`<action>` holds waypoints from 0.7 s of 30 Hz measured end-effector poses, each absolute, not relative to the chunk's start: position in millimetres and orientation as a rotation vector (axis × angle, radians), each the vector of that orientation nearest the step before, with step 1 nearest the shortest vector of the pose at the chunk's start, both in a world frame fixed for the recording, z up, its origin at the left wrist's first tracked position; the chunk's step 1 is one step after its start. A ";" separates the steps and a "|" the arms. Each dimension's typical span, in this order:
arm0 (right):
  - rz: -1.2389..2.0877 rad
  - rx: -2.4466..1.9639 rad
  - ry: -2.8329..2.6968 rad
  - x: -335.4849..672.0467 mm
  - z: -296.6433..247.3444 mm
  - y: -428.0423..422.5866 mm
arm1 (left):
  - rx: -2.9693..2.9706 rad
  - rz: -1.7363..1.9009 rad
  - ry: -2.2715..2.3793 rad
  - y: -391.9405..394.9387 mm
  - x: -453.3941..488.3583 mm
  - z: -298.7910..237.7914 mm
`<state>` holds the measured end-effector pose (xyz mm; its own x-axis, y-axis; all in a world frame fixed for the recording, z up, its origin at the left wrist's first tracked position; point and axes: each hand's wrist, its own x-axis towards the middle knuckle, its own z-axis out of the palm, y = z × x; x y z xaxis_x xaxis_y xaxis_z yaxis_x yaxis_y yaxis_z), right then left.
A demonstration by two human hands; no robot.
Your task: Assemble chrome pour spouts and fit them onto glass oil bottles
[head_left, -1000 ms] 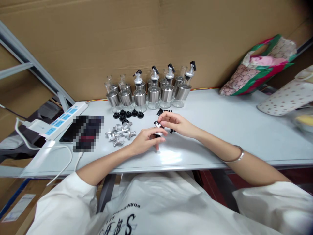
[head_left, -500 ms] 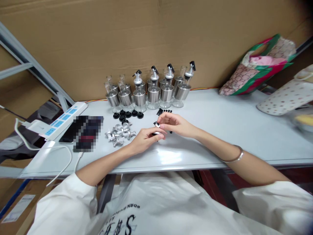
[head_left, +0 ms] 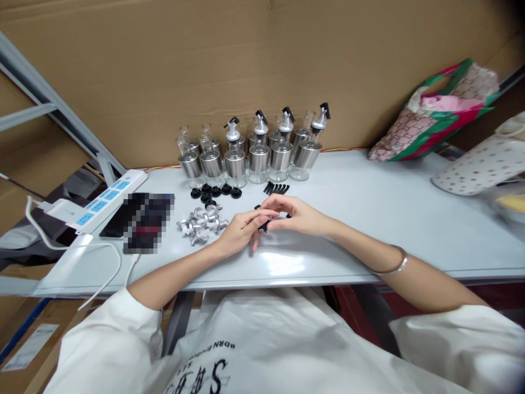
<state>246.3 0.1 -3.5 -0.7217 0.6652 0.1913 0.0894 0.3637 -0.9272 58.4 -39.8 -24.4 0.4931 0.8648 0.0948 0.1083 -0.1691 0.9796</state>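
In front of me my left hand (head_left: 243,232) is closed on a pour spout (head_left: 263,226), silver and black, mostly hidden by fingers. My right hand (head_left: 299,214) curls over it from the other side, thumb and fingertips at the spout. Just behind, small black flip caps (head_left: 280,189) lie in a row. Left of my hands is a pile of silver spout tops (head_left: 203,220), with black rubber stoppers (head_left: 215,190) beyond it. Glass bottles with steel sleeves (head_left: 258,158) stand behind these; several front ones carry silver spouts with black caps.
At left on the table (head_left: 369,219) lie a white power strip (head_left: 107,201), a phone (head_left: 118,219), a blurred-out dark object (head_left: 148,224) and white cables. On the right are a patterned bag (head_left: 426,123) and a white dotted container (head_left: 479,158). Cardboard (head_left: 205,60) backs the table.
The spout has turned downward between my hands and is more covered now. My left hand's fingers have shifted, with one pointing down, and my right hand has closed in over it.
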 end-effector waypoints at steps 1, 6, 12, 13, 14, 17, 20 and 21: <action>1.373 -0.649 -2.068 245.8 -3.3 -1.0 | 1.615 0.848 0.861 -39.7 58.5 -24.3; 1.492 -0.634 -1.980 244.2 -1.0 -4.2 | 1.553 0.910 0.795 -41.0 61.1 -22.4; 1.442 -0.773 -1.945 243.1 -0.8 -2.0 | 1.475 0.865 0.689 -40.3 62.3 -27.2; 1.439 -0.768 -1.951 243.1 -1.1 -1.9 | 1.470 0.863 0.693 -39.7 62.1 -27.9; 1.443 -0.754 -1.957 243.2 -1.4 -1.8 | 1.468 0.868 0.698 -39.2 61.9 -28.3; 1.469 -0.713 -1.959 243.9 -2.2 -2.1 | 1.469 0.889 0.713 -38.0 61.2 -27.6; 1.499 -0.704 -1.928 244.4 -1.9 -2.7 | 1.457 0.894 0.728 -37.9 61.4 -25.3; 1.514 -0.698 -1.922 244.5 -1.5 -3.1 | 1.451 0.893 0.737 -38.1 61.6 -24.5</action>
<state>244.5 -3.1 -1.5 -0.6890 0.7136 0.1266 0.0440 0.2156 -0.9755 61.6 -38.1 -24.5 0.5012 0.8594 0.1006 -0.0639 -0.0792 0.9948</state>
